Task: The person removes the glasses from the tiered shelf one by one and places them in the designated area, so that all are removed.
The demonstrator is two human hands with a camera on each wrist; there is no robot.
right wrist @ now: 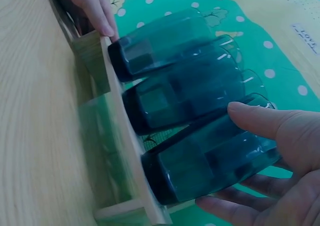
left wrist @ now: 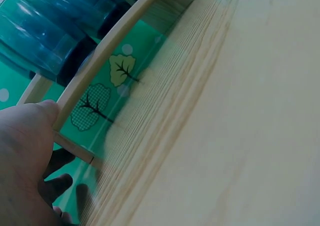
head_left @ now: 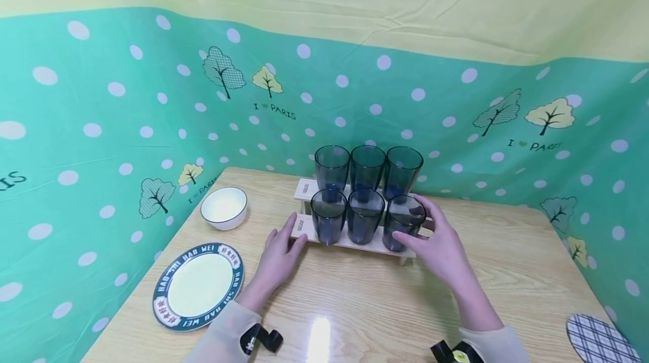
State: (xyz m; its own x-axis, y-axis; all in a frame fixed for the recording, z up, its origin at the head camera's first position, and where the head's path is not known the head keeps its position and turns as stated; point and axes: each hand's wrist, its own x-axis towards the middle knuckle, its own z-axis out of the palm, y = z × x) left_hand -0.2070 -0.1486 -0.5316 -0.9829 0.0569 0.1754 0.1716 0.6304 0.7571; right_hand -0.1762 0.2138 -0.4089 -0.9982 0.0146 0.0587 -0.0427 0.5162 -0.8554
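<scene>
A two-tier wooden rack (head_left: pixel 302 225) bears several dark tinted glasses, three on each tier, all upright. My left hand (head_left: pixel 278 255) holds the left end of the lower tier. In the left wrist view its thumb (left wrist: pixel 49 108) lies at the board's corner, with the other fingers down beside the rack's leg. Around the front right glass (head_left: pixel 397 228) is my right hand (head_left: pixel 442 246), thumb on the near side and fingers behind. The right wrist view has this glass (right wrist: pixel 200 161) between thumb and fingers, its base at the tier. Beside it stands the front middle glass (head_left: pixel 364 222).
A white bowl (head_left: pixel 224 208) with a dark rim stands left of the rack. Nearer lies a plate (head_left: pixel 200 286) with a blue lettered border. A checked round mat (head_left: pixel 600 340) is at the right front. Green and yellow cloth (head_left: pixel 355 98) hangs behind the wooden table (head_left: pixel 365 306).
</scene>
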